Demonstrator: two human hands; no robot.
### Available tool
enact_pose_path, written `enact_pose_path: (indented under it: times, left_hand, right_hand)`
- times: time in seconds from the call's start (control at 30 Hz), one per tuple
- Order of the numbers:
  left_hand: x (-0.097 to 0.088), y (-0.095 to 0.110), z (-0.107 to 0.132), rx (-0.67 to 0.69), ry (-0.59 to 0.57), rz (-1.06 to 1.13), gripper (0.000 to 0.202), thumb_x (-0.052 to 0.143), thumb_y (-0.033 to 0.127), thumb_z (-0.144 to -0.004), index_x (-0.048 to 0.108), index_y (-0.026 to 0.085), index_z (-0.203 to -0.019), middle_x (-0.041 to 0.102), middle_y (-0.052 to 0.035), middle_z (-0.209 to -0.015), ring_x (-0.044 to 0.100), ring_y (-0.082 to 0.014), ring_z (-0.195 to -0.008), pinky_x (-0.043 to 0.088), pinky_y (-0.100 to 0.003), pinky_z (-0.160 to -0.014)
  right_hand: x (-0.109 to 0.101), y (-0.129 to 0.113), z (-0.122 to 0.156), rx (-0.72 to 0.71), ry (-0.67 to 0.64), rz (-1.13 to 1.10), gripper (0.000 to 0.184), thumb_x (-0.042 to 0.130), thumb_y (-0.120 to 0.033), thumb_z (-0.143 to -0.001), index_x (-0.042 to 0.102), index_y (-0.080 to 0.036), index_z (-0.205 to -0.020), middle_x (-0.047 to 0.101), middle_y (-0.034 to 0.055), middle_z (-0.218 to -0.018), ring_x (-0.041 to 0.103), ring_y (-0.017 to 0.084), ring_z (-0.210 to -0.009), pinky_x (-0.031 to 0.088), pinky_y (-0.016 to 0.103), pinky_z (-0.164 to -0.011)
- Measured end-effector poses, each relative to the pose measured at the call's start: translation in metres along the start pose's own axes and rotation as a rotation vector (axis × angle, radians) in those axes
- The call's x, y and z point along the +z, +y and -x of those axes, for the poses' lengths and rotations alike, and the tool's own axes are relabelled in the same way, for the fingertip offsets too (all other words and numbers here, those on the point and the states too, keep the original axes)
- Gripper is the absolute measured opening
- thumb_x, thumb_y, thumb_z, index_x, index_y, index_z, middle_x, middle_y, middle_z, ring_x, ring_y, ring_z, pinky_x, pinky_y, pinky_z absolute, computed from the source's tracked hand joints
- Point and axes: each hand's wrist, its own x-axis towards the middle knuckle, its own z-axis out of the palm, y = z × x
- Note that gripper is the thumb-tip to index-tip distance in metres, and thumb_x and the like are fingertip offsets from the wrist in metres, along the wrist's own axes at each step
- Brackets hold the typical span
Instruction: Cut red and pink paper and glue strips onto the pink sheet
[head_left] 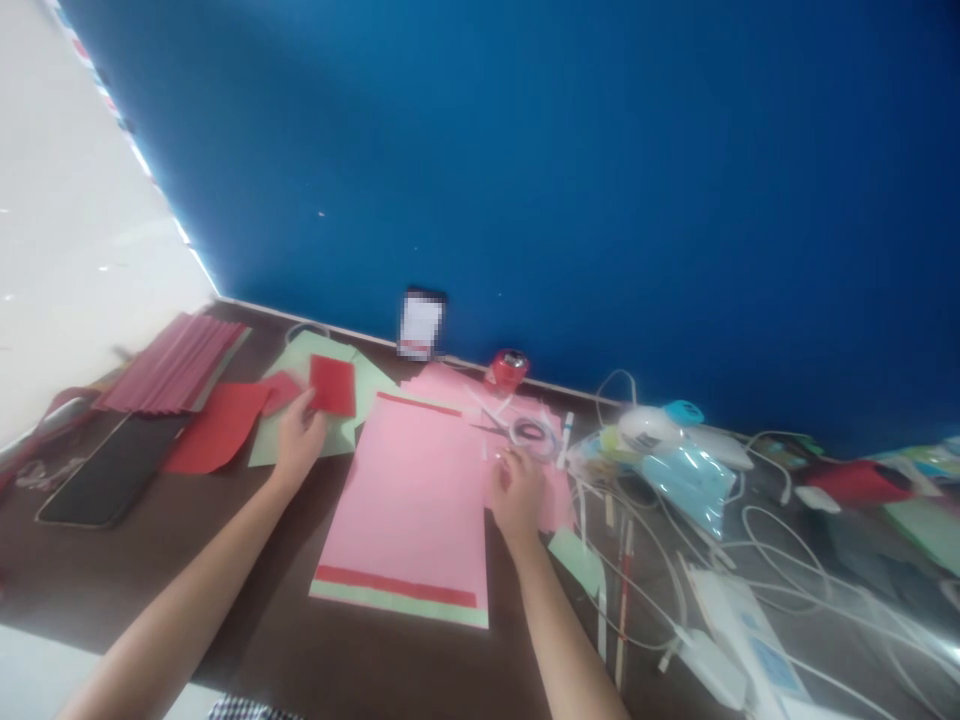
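Note:
My left hand pinches a small red paper square over a pale green sheet at the left of the dark table. My right hand rests with curled fingers on the right edge of a large pink sheet, just below a pair of scissors. What the right fingers hold, if anything, is hidden. The pink sheet lies on red and green sheets whose edges show at its near end.
A folded dark red paper fan, a curved red sheet and a black phone lie at the left. A red tape roll stands by the blue wall. White cables, chargers and plastic bags crowd the right side.

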Motion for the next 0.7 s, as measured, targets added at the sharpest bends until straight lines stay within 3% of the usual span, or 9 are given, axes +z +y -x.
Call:
enact_pose_path:
  times: [0.17,0.33,0.47,0.57,0.7]
  left_hand:
    - [-0.001,0.004,0.001,0.061,-0.098,-0.080,0.049,0.048,0.028,-0.073,0.056,0.008,-0.116,0.063,-0.0138,-0.111,0.058,-0.0268,-0.104,0.046,-0.037,-0.090]
    - [-0.016,0.008,-0.006,0.331,0.001,-0.637,0.046,0.050,0.025,-0.074,0.055,0.013,-0.118,0.045,-0.0163,-0.134,0.039,-0.0309,-0.125,0.030,-0.046,-0.104]
    - [-0.026,-0.002,-0.014,0.260,-0.008,-0.930,0.043,0.045,0.025,-0.079,0.053,0.012,-0.119,0.045,-0.0179,-0.134,0.024,-0.0344,-0.133,0.016,-0.059,-0.105]
    - [-0.029,-0.006,-0.018,0.184,-0.002,-0.980,0.036,0.037,0.026,-0.087,0.057,0.016,-0.115,0.052,-0.0129,-0.129,0.029,-0.0313,-0.131,0.010,-0.063,-0.104]
    - [-0.034,-0.010,-0.022,0.214,0.015,-0.975,0.032,0.037,0.032,-0.089,0.064,0.020,-0.103,0.060,-0.0106,-0.120,0.041,-0.0295,-0.124,0.010,-0.062,-0.104]
  right_hand:
    - [0.004,-0.001,0.004,-0.030,-0.030,0.016,0.021,0.045,-0.020,-0.079,0.063,-0.018,-0.089,0.058,0.0119,-0.104,0.050,0.026,-0.101,0.039,0.046,-0.090]
    - [0.005,0.002,0.004,-0.016,-0.005,-0.011,0.018,0.046,-0.022,-0.078,0.063,-0.018,-0.084,0.059,0.0110,-0.100,0.051,0.025,-0.098,0.041,0.044,-0.087]
    - [0.006,0.004,0.003,-0.020,-0.005,-0.021,0.018,0.046,-0.022,-0.078,0.062,-0.018,-0.083,0.059,0.0108,-0.098,0.052,0.024,-0.096,0.042,0.043,-0.086]
    - [0.006,0.004,0.003,-0.013,-0.005,-0.025,0.017,0.046,-0.023,-0.079,0.062,-0.018,-0.082,0.059,0.0108,-0.097,0.052,0.025,-0.096,0.042,0.044,-0.085]
    - [0.006,0.003,0.003,-0.009,-0.006,-0.025,0.018,0.046,-0.023,-0.079,0.063,-0.017,-0.081,0.059,0.0111,-0.095,0.053,0.025,-0.095,0.042,0.044,-0.085]
